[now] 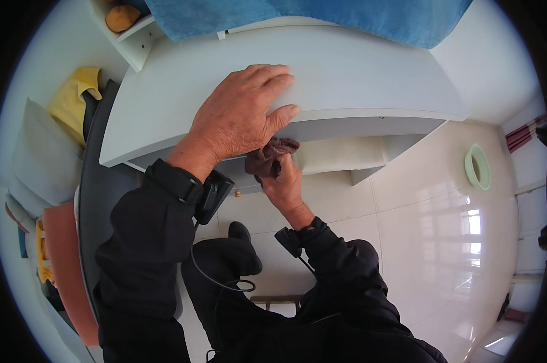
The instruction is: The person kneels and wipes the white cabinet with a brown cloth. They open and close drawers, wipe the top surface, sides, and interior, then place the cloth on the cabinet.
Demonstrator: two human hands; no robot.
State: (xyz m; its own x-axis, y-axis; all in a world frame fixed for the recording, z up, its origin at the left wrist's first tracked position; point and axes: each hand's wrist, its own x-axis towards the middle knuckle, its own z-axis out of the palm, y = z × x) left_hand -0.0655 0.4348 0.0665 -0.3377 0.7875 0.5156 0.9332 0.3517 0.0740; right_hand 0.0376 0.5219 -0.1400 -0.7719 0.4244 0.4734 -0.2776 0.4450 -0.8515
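My left hand [244,106] rests on the white desktop [346,77], fingers slightly spread, its thumb near the front edge. Below that edge, my right hand [284,183] grips a bunched brown cloth [269,159]. Part of the cloth lies behind my left hand and under the desk edge, so I cannot tell exactly which surface it touches. Beneath the cloth is a grey drawer or cabinet front with a small round wooden knob [237,194]. An open space under the desktop, to the right of the cloth, shows a cream-coloured panel [341,154].
A blue cloth [309,18] hangs over the back of the desk. A shelf [137,41] holding an orange object stands at the back left. At left is a dark seat or bed edge [103,195] with cushions [46,154]. A pale green basin [476,167] sits on the tiled floor [418,236].
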